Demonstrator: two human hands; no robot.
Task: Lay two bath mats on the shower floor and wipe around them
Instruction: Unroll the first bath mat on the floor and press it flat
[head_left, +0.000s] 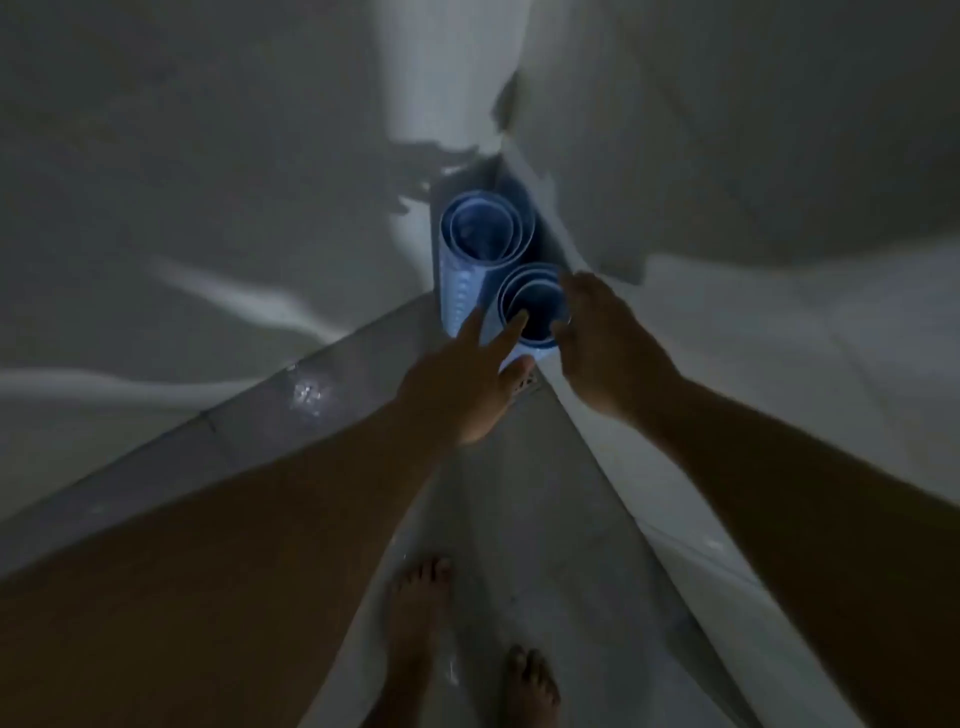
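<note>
Two blue bath mats stand rolled up on end in the far corner of the shower. The farther roll (485, 231) leans in the corner; the nearer roll (532, 304) stands in front of it. My left hand (467, 387) reaches in with fingers spread, fingertips touching the nearer roll's rim on its left. My right hand (602, 338) is at the roll's right rim, fingers curled over its edge. Neither hand has closed around the roll. The scene is dim.
Pale tiled walls (208, 208) meet at the corner. A floor drain (524, 385) shows just below the rolls. The wet shower floor (519, 519) runs toward me, with my two bare feet (421, 613) on it.
</note>
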